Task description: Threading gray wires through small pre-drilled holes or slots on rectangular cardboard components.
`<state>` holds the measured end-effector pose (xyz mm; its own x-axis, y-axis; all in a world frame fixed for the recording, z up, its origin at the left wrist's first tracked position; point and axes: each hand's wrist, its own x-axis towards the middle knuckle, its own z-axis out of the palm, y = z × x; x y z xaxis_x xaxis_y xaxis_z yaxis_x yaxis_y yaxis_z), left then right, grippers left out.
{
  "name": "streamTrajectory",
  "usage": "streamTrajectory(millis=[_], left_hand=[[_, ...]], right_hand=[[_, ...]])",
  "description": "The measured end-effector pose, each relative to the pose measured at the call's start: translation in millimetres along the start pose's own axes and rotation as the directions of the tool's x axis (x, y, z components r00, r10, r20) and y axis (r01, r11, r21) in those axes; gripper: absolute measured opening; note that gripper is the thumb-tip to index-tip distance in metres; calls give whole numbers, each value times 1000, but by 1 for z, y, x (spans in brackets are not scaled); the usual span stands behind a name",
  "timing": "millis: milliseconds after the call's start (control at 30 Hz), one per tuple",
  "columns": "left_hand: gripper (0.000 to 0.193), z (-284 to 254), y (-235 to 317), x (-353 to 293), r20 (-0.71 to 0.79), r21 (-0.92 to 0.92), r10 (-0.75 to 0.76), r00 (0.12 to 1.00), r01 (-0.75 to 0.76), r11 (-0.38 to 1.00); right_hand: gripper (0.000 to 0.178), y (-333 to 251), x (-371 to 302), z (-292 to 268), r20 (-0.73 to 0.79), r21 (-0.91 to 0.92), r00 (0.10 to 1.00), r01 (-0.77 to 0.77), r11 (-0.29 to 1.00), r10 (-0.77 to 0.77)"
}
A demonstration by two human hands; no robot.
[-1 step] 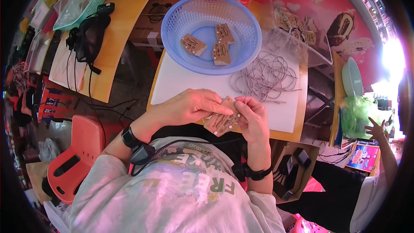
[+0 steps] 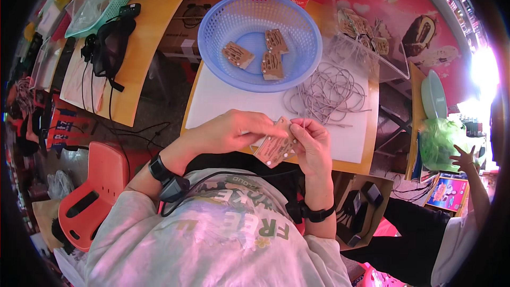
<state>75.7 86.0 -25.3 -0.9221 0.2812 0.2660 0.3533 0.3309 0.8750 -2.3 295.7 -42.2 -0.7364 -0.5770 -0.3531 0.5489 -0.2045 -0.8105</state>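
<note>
In front of my chest, both hands work on a small brown cardboard card [image 2: 274, 151] with dark print and white dots along its edge. My right hand [image 2: 312, 141] pinches its right side between thumb and fingers. Curled over its upper left part is my left hand [image 2: 247, 129], the fingertips slightly blurred against the card. A thin grey cord shows beside the card near my left fingers. Just beyond my right hand lies a tangled pile of grey cord [image 2: 332, 95]. Three similar cards [image 2: 238, 55] rest in a blue plastic basket [image 2: 212, 69] at the far side of the table.
A white sheet [image 2: 223, 98] covers the table. Behind the cord stands a clear bin [image 2: 390, 66] with more cards and cords. At left are a red chair [image 2: 101, 180] and a side table [image 2: 154, 37] with a green basket [image 2: 119, 0]. Another person's hand [image 2: 464, 158] reaches near a green bag [image 2: 438, 141] at right.
My left fingers have shifted slightly over the card, and the card has tilted a little. My right hand keeps its pinch; the basket and cord pile have stayed put.
</note>
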Motion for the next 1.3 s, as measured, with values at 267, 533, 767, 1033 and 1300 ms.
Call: streamTrajectory(millis=[267,533,767,1033,1300], left_hand=[[29,28,-6,5,-55,-801,-527,848,278,531],[26,27,-14,5,-171,-817,-570,804,207,538],[19,10,-10,-2,-121,-705,-526,842,300,642],[14,2,4,-4,-269,-50,-57,961,45,998],[17,-6,6,-5,-196,313,357,913,-287,905]], right_hand=[[12,12,-6,23,-54,-708,715,465,532,-697],[12,5,-14,22,47,-715,864,380,587,-502],[9,-25,-17,20,200,-766,832,462,447,-517],[14,-36,-21,21,230,-779,862,441,445,-452],[15,-39,-21,24,438,-741,808,573,351,-394]])
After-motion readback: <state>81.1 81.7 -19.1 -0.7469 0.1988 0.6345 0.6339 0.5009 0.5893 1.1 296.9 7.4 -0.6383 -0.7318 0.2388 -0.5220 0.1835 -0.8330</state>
